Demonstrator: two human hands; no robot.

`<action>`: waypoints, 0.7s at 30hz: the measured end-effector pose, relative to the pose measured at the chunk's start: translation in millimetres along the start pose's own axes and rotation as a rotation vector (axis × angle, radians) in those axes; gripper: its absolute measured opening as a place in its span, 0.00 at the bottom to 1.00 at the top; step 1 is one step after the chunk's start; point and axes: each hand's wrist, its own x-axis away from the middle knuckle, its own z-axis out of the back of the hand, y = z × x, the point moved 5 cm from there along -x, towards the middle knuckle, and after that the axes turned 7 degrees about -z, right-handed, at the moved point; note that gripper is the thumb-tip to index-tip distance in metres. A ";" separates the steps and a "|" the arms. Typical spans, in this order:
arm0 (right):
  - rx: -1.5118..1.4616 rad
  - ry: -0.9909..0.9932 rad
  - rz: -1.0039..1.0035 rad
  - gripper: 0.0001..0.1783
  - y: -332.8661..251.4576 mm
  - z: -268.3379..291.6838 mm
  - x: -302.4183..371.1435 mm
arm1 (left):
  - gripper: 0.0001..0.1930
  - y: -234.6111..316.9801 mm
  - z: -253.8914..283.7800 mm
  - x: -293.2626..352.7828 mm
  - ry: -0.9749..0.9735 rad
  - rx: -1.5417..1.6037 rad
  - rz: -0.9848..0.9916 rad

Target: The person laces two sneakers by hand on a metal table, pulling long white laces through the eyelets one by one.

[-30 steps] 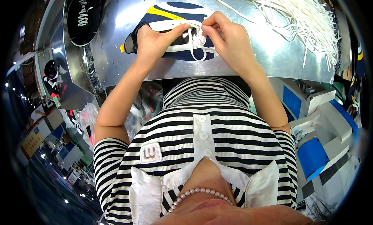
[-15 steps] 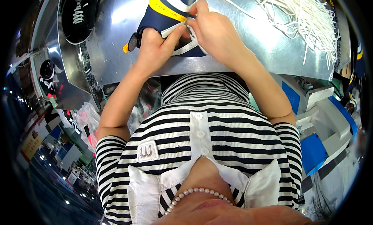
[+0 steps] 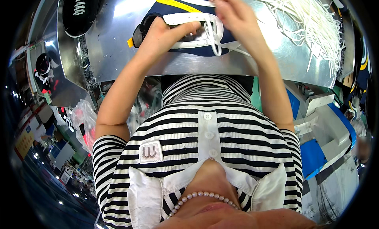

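A navy shoe upper (image 3: 158,9) with a yellow stripe, white stripes and white eyelet bands lies on its side on the metal table, its dark heel opening to the left. My left hand (image 3: 162,35) grips it at the opening, thumb stretched over the gap between the eyelet bands. White shoelace (image 3: 215,43) hangs in a loop at the toe end of the eyelets, and one strand trails right. Just above that end, my right hand (image 3: 235,15) is raised with bent fingers. Motion blurs its fingertips, so whether they hold lace is unclear.
A big heap of loose white laces (image 3: 312,27) covers the right of the metal table (image 3: 114,59). A black shoe piece with white lacing (image 3: 81,11) rests at the far left. Clear plastic bags (image 3: 83,120) hang below the table, and a grey-and-blue machine (image 3: 323,130) stands right.
My right hand has drawn away from the eyelets, up and to the right. The shoe upper has turned and shifted slightly right, and the lace loop now shows. My left hand keeps its grip.
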 end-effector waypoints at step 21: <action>0.419 0.207 0.204 0.11 17.7 -34.3 -7.4 | 0.18 -19.0 -4.2 -13.2 0.185 -0.082 0.119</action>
